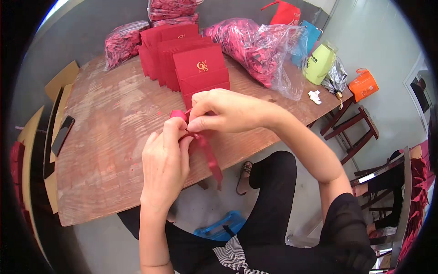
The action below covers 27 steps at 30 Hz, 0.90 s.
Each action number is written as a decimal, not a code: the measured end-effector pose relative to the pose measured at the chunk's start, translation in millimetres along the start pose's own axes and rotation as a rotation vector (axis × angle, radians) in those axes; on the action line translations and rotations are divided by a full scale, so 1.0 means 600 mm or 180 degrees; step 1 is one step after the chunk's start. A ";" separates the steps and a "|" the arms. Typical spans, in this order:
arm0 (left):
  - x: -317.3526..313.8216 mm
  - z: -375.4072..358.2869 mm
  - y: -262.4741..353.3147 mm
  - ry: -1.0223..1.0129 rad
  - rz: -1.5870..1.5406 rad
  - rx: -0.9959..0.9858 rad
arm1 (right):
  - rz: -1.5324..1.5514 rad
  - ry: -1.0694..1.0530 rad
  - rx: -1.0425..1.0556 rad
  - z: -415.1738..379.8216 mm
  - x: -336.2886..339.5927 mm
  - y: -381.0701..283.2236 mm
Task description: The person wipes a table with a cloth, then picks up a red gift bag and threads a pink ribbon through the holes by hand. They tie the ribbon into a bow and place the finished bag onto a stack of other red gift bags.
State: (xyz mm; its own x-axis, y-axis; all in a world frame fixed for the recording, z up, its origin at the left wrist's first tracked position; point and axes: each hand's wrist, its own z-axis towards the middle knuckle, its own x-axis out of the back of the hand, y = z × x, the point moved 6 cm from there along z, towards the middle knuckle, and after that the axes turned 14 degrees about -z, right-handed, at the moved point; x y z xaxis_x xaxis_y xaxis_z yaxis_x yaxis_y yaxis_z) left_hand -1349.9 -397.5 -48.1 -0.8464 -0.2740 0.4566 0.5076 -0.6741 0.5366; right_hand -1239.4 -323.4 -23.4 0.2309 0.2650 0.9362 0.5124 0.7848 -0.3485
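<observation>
A dark red ribbon [210, 160] hangs from between my hands, its tail dropping past the table's front edge. My left hand [163, 157] is closed on it, with thumb and index finger pinched together. Bent over from the right, my right hand [224, 109] pinches the ribbon close to the left fingertips. A pinkish-red loop shows just above the left index finger. The exact fold between the fingertips is hidden. Just beyond my hands stand rows of red card pouches [200, 68] with a gold logo, the nearest with its flap up.
On the wooden table [105, 150] lie a phone [63, 135] at left, plastic bags of red ribbon pieces [242, 45] at the back, a yellow-green bottle [319, 63] and a crumpled tissue [315, 97]. A wooden stool [353, 132] stands right; a blue plastic stool [223, 224] is below.
</observation>
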 end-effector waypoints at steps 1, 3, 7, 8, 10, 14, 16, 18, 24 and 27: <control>0.000 0.000 0.001 -0.0005 0.0038 -0.0004 | -0.0040 -0.0155 -0.0084 0.005 0.001 0.001; -0.003 0.001 0.002 -0.0052 0.0070 -0.0017 | -0.0056 -0.0382 -0.0258 0.012 0.004 0.002; -0.005 0.001 0.003 -0.0047 0.0197 -0.0028 | -0.0339 -0.0647 -0.0419 0.032 0.009 -0.002; -0.006 0.001 0.006 -0.0062 0.0194 -0.0110 | -0.0311 -0.0624 -0.0432 0.033 0.008 -0.009; -0.007 0.004 0.010 -0.0077 0.0192 -0.0215 | -0.0554 -0.0464 -0.0590 0.031 0.012 -0.016; -0.004 0.002 0.005 -0.0115 0.0038 -0.0149 | 0.0030 0.0057 -0.0633 0.018 0.005 0.006; -0.007 0.000 0.011 -0.0196 -0.0050 -0.0156 | 0.0529 0.0560 -0.0756 0.015 0.019 0.008; -0.012 -0.003 0.017 -0.0227 0.0036 -0.0111 | 0.0487 0.0896 -0.0588 0.022 0.025 0.011; -0.012 -0.005 0.008 -0.0315 0.0012 0.0009 | 0.0910 0.1809 -0.0451 0.037 0.065 -0.010; -0.016 -0.004 0.006 -0.0229 -0.0015 -0.0055 | 0.1141 0.1882 -0.0307 0.058 0.056 -0.003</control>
State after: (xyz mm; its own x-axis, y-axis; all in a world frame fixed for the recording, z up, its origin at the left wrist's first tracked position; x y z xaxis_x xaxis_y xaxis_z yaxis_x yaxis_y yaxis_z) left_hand -1340.5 -399.0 -52.5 -0.8348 -0.2212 0.5042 0.5002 -0.6872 0.5268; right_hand -1261.3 -296.2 10.0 0.7970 0.1273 0.5904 0.3852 0.6456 -0.6594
